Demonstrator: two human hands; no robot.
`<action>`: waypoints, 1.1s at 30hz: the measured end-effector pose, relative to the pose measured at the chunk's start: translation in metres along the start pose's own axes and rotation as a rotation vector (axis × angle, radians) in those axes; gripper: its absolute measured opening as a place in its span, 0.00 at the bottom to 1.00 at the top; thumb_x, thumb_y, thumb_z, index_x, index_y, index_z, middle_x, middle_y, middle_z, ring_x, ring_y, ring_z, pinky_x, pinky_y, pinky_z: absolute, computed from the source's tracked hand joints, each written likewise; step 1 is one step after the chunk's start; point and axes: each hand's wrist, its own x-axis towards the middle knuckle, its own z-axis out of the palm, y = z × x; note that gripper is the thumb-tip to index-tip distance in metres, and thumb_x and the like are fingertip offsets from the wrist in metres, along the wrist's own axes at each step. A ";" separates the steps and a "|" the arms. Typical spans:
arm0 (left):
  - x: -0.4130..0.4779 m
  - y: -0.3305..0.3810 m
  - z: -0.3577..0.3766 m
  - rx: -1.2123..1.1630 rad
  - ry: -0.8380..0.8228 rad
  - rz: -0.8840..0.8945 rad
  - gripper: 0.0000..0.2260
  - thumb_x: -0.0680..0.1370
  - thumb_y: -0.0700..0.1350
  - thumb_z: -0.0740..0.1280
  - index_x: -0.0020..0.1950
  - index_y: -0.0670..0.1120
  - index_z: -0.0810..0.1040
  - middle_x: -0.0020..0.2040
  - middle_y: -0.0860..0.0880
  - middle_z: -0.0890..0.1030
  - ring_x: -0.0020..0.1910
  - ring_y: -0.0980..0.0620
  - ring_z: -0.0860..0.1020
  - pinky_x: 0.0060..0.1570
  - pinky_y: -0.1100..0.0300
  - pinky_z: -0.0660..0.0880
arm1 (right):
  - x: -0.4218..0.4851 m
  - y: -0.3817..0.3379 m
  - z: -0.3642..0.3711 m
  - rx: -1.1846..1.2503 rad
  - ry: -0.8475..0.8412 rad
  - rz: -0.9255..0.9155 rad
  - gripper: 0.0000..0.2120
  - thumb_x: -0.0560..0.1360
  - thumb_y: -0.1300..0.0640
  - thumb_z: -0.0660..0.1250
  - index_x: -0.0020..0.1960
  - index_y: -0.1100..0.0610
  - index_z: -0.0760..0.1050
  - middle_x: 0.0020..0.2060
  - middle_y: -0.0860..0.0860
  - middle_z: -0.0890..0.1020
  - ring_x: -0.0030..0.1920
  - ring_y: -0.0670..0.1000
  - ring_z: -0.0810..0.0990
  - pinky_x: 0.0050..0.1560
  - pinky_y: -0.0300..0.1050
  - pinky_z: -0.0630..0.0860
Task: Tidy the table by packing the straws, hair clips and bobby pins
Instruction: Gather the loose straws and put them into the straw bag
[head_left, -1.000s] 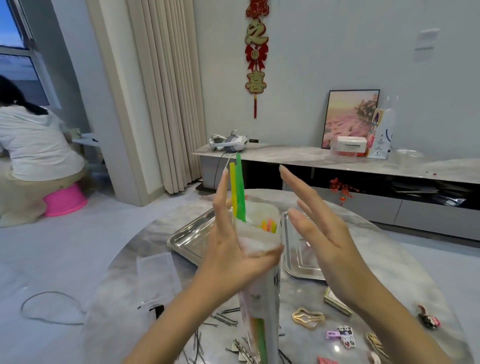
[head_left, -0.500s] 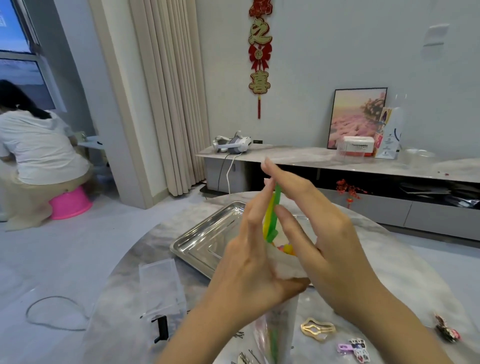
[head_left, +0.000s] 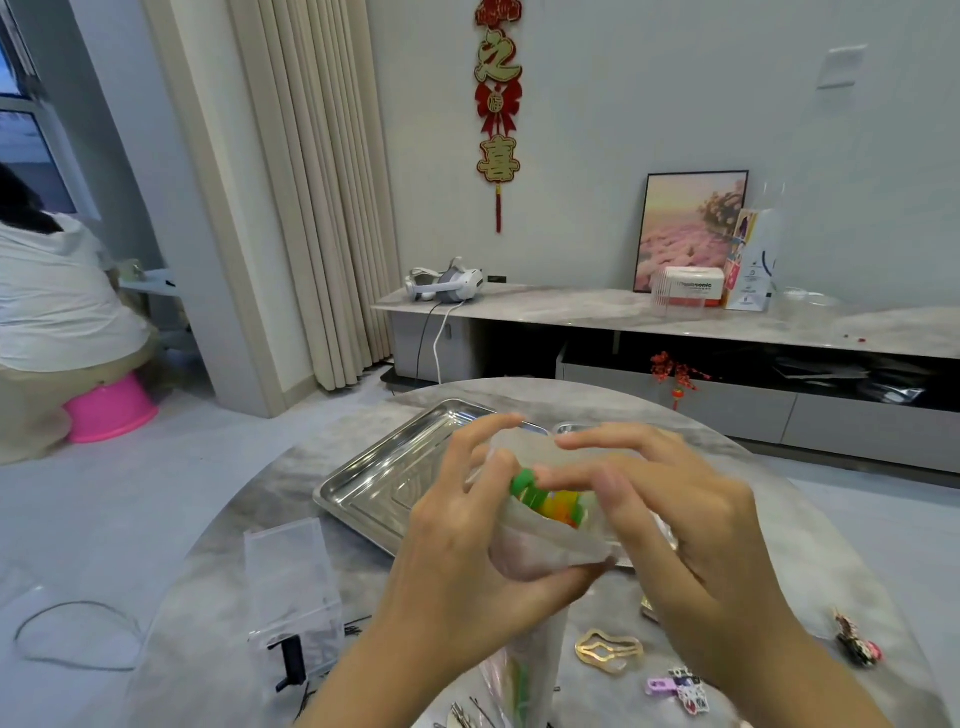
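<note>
Pushed down since a second ago: green and yellow straws (head_left: 545, 498), ends now level with plastic bag (head_left: 540, 545) mouth, long axis upright. Left hand (head_left: 467, 551) clamped round bag; right hand (head_left: 670, 525) fingertips pressing straw tops, nearer them. Hair clips (head_left: 609, 650) loose on table (head_left: 249, 519).

Both hands (head_left: 571, 525) around straw-filled bag (head_left: 540, 551)

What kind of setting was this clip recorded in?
Most likely a home living room: a low media console against the wall, floor-length curtains, a red festive wall hanging, and a round marble-look table where the work happens.
</note>
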 end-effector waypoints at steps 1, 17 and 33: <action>0.000 0.001 -0.001 -0.009 -0.007 -0.006 0.25 0.65 0.61 0.73 0.51 0.43 0.75 0.63 0.52 0.68 0.57 0.65 0.70 0.51 0.66 0.73 | -0.002 0.001 -0.002 -0.026 -0.026 -0.020 0.20 0.81 0.47 0.53 0.46 0.52 0.82 0.44 0.41 0.82 0.57 0.44 0.78 0.53 0.44 0.73; -0.011 -0.011 0.011 -0.159 -0.033 -0.009 0.45 0.65 0.50 0.78 0.72 0.55 0.52 0.71 0.53 0.63 0.66 0.53 0.71 0.55 0.55 0.76 | -0.005 -0.004 -0.003 -0.207 0.025 -0.207 0.21 0.79 0.46 0.55 0.52 0.59 0.80 0.50 0.49 0.81 0.53 0.50 0.77 0.55 0.48 0.71; -0.004 -0.006 -0.003 -0.195 -0.217 0.094 0.36 0.72 0.46 0.68 0.77 0.47 0.55 0.77 0.55 0.55 0.75 0.56 0.57 0.68 0.69 0.58 | 0.006 -0.004 0.003 -0.417 -0.206 -0.009 0.22 0.77 0.34 0.50 0.42 0.43 0.78 0.70 0.42 0.67 0.68 0.48 0.65 0.64 0.46 0.63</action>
